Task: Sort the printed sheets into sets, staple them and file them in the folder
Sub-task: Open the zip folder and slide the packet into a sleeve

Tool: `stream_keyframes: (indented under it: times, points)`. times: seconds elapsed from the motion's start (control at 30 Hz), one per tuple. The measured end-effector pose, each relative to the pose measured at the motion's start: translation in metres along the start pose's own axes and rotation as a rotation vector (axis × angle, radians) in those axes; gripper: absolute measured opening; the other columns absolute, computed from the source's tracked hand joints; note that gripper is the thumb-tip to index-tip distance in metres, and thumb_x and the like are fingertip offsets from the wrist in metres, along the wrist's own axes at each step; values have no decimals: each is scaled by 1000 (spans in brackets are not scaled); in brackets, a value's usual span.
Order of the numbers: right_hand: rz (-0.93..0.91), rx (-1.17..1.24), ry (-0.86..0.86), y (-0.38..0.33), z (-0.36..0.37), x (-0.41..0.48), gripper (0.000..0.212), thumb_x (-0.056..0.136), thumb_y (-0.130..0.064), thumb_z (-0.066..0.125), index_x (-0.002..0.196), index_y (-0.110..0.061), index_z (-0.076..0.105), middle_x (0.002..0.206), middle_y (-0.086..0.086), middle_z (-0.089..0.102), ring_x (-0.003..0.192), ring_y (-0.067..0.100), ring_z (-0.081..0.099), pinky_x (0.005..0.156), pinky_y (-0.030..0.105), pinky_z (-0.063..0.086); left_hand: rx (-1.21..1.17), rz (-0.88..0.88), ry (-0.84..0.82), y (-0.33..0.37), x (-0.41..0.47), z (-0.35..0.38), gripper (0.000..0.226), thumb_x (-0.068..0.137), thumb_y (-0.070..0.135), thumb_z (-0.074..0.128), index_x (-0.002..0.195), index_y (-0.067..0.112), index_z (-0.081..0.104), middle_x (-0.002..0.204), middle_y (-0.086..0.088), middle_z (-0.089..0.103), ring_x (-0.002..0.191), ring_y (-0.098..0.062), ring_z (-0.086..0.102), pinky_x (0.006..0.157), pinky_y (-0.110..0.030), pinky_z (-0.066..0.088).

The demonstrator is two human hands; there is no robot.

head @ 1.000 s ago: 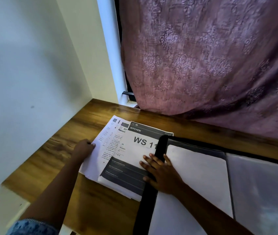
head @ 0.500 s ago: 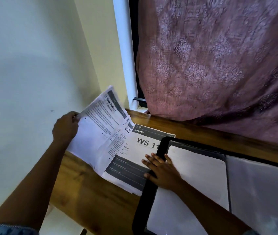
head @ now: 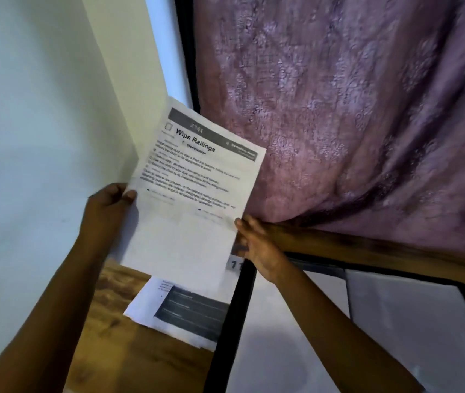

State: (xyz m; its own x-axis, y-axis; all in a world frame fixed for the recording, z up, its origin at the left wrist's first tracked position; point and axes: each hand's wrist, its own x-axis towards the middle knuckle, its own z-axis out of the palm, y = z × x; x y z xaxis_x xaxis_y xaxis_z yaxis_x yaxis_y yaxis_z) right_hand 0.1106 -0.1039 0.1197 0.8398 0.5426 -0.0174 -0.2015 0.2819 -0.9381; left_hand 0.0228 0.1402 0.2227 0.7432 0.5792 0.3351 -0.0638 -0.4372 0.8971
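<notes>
The Wipe Railings sheet (head: 194,208) is held up in the air, to the left of the folder (head: 240,307) and above its near-left corner. It is tilted with its printed face toward the person, which I judge is so the heading can be read and the sheet matched to its set.

The left grip (head: 106,211), on the side away from the folder, pinches the sheet's left edge, thumb on the front and fingers curled behind. The right grip (head: 257,245) hovers over the folder's black left border and has the right edge. Its thumb tip lies on the paper and the fingers seem to be behind, though blur hides how tightly they close. One grip on each edge keeps the thin paper flat rather than drooping.

The remaining pile of sheets (head: 180,310) lies on the worktop (head: 117,350), just left of the folder. Its right edge runs up to the black border, and whether it slips under cannot be told.

The folder lies open with its pale pockets facing up, probably so it is ready to take finished sets. No stapler is in view. Sorting looks barely begun. Behind the folder hangs a purple curtain (head: 339,109).
</notes>
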Motion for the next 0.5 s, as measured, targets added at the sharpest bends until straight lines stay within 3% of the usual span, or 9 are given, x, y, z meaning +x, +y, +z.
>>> stream_keyframes:
  times: [0.07,0.1,0.2,0.27,0.33,0.43,0.5]
  points:
    - [-36,43,85,-11,-16,-11,40,87,-25,63,126,-23,54,126,-2,62,110,18,61,92,41,51,-135,-89,-80,-9,-17,29,15,93,13,58,81,15,66,59,7,63,59,-18,53,54,-23,42]
    - [-64,29,145,-14,-30,-19,33,90,-13,60,121,-23,55,123,-1,63,105,16,62,91,39,51,-169,-114,-144,-13,-26,46,12,93,15,59,85,12,66,67,3,67,64,-20,58,58,-24,46]
    - [-102,-63,309,-15,-78,-43,40,89,4,54,119,-23,52,125,0,60,97,8,61,90,39,50,-173,-176,-398,-17,-51,90,27,89,18,64,111,2,64,106,-17,69,95,-32,65,70,-25,55]
    - [-80,-115,380,-12,-111,-59,42,88,7,53,120,-20,52,125,2,59,93,5,61,84,31,55,-293,-264,-571,-9,-72,118,37,83,17,68,119,8,64,112,-14,69,101,-33,66,73,-27,56]
    - [-77,-131,419,-13,-143,-78,44,87,13,51,123,-11,52,125,9,58,89,3,63,72,16,52,-434,-402,-617,0,-98,149,29,92,27,55,110,11,70,106,-8,72,91,-22,71,71,-30,57]
    - [-9,-128,467,-13,-181,-105,43,87,13,50,126,-4,51,122,10,59,86,5,62,70,15,53,-606,-655,-670,4,-135,198,51,94,45,37,80,19,78,100,-5,74,72,-12,72,64,-31,56]
    - [20,-162,464,-9,-203,-121,42,87,12,52,123,-9,53,126,11,59,89,5,63,71,16,53,-544,-680,-662,6,-160,230,41,97,36,41,78,16,72,96,-7,72,59,-10,69,63,-31,53]
